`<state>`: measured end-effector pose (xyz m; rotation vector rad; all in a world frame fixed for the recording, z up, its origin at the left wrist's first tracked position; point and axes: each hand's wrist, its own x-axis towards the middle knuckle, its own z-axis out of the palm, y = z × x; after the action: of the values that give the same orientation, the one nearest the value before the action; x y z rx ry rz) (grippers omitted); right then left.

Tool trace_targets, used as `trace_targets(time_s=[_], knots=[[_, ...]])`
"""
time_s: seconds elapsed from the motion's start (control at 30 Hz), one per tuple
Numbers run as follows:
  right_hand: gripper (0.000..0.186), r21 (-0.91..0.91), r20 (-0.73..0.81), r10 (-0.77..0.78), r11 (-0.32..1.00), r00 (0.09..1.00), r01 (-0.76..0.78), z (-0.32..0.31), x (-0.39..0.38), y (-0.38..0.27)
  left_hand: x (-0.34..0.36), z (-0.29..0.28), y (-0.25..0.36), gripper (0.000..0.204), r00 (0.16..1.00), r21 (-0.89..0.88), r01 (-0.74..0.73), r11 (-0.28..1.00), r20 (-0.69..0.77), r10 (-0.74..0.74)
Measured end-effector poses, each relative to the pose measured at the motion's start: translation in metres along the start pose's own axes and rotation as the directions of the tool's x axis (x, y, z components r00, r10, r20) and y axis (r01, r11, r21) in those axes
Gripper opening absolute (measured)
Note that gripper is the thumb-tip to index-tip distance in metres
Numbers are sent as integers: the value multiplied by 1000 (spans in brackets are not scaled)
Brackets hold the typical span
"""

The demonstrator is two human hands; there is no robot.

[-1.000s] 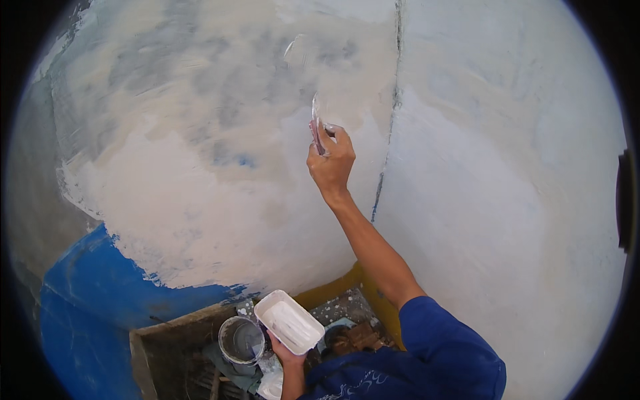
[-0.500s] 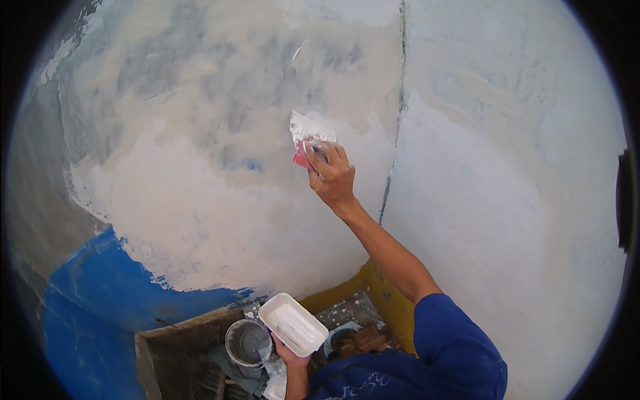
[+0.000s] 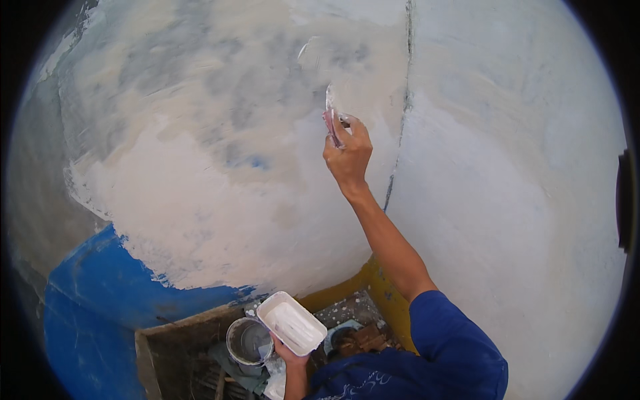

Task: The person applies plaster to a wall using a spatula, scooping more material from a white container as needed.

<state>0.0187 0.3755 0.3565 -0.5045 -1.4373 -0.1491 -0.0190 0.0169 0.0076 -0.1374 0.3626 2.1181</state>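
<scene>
My right hand (image 3: 349, 155) is raised against the wall, its fingers closed round a putty knife (image 3: 331, 120) with a reddish handle and a blade coated in white filler. The blade stands nearly edge-on to my view, close to the patchy wall (image 3: 220, 193) of white, cream and grey; whether it touches cannot be told. A curved white ridge of filler (image 3: 304, 51) shows a little above it. Low in front of me, my left hand (image 3: 291, 353) grips a white rectangular tub (image 3: 292, 323) from below, tilted so its smeared white inside shows.
A round bucket (image 3: 249, 341) with grey contents stands left of the tub. Behind it runs a brown box-like edge (image 3: 141, 363) with sticks and cloth inside. Blue paint (image 3: 100, 287) covers the lower left wall. A dark cracked corner line (image 3: 405, 100) divides the two walls.
My right hand has moved up and to the right with the putty knife, and the blade has turned from face-on to nearly edge-on. The left hand and tub have hardly moved.
</scene>
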Motion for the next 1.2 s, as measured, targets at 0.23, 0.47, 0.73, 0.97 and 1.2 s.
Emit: trace_targets(time_s=[0.23,0.47,0.73,0.97,1.2], knots=[[52,247,88,-47,969,995,24,-12,-12,-30,11,5,-2,66,999,0,29,1000,34,-29],[51,-88,160,-108,989,981,123,29,-15,-43,10,10,-1,67,996,-29,74,997,48,-73],[36,245,-103,214,952,971,-184,-23,-18,-19,10,-9,6,70,997,-2,62,998,44,-62],[31,-46,-216,330,937,919,-347,-1,7,38,5,-6,9,67,999,-21,44,999,-5,-44],[39,319,55,73,944,996,-86,4,-41,-65,4,-1,10,67,999,4,51,999,-4,-51]])
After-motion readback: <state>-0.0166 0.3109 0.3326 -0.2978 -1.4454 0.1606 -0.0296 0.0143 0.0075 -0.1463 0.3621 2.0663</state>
